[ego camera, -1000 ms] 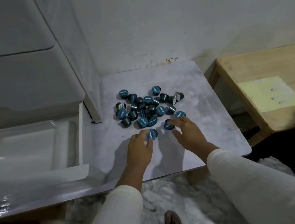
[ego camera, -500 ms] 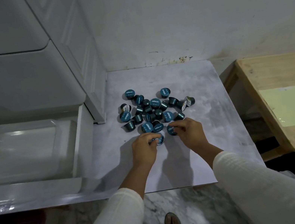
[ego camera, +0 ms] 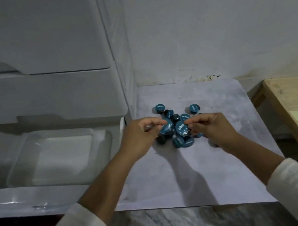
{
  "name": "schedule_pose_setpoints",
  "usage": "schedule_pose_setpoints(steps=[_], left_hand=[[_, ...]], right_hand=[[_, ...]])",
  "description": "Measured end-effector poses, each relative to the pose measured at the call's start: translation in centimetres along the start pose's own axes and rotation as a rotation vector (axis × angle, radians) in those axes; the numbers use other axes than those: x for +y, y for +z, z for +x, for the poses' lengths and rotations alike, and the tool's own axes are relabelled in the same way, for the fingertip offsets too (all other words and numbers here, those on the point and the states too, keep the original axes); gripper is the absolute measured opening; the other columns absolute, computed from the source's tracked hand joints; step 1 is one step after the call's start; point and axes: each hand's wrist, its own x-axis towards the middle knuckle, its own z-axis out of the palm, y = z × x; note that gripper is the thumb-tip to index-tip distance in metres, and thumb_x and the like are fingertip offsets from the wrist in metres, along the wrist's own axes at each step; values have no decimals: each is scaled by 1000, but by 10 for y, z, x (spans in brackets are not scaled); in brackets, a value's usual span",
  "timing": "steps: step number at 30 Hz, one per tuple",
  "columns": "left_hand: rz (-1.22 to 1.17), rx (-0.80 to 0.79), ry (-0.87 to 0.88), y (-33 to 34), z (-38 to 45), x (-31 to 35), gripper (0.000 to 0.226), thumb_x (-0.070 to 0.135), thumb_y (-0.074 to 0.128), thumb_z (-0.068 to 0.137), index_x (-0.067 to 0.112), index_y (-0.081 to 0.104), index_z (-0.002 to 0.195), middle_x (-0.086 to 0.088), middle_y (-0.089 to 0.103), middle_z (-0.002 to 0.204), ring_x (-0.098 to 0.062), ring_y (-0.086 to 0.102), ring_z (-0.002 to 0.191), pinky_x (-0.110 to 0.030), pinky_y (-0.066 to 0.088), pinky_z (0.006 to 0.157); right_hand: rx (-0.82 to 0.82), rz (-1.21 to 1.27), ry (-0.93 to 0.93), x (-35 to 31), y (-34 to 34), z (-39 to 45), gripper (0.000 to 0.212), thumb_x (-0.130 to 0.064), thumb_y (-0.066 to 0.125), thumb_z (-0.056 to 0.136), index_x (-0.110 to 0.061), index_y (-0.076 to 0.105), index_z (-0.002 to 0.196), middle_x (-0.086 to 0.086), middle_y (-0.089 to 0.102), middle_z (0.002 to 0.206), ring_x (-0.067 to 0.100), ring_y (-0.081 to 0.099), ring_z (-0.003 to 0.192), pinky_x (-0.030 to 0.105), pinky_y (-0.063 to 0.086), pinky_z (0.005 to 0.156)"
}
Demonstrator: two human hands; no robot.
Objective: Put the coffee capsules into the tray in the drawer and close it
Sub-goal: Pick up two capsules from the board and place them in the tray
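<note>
**Both hands lift a capsule off the pile**

Half a second earlier both hands were low at the near edge of the coffee capsules [ego camera: 178, 127], fingers down on the desk. Each is now raised above the heap with a capsule lifted clear.

The left hand [ego camera: 140, 136] pinches one capsule [ego camera: 165, 126] between thumb and fingertips; its teal foil lid tilts up and to the right. The right hand [ego camera: 209, 125] pinches a second capsule [ego camera: 181, 128], lid facing up and left toward the camera, lettering visible. The two capsules sit just beside each other.

The remaining capsules lie clustered on the desk [ego camera: 204, 172], some lid-up, some on their sides. The clear tray [ego camera: 58, 154] lies in the open drawer [ego camera: 30, 199], left of the pile.
</note>
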Motion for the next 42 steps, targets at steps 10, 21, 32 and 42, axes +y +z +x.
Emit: schedule_pose_setpoints(steps=[10,21,32,42], left_hand=[[456,-266,13,-238,14,-46,27,13,63,87,39,69,84,16,70,91,3,62,87,-14,45,83],[763,-667,-114,-349,23,-166,24,10,59,88,26,75,94,11,72,105,1,61,89,-12,46,87],[851,-728,-48,-346,21,-198,20,14,58,89,23,73,99,9,71,105,1,58,93,-1,30,51],[835,-752,-34,-347,22,-205,20,4,59,85,16,75,89,2,73,97,-9,65,95,-16,50,76]], right_hand=[[-273,-214,-118,-81,160,17,14,1,64,79,-9,71,84,1,72,71,3,63,61,13,52,63],[-481,-350,111,-44,344,61,14,-4,67,80,-15,74,83,2,72,78,7,64,66,16,54,68],[-523,-511,222,-15,405,72,13,-4,67,79,-11,74,88,5,71,82,12,65,75,15,53,71],[-554,-612,271,-8,413,68,14,-4,68,77,-10,73,89,-6,67,73,7,63,71,4,46,58]])
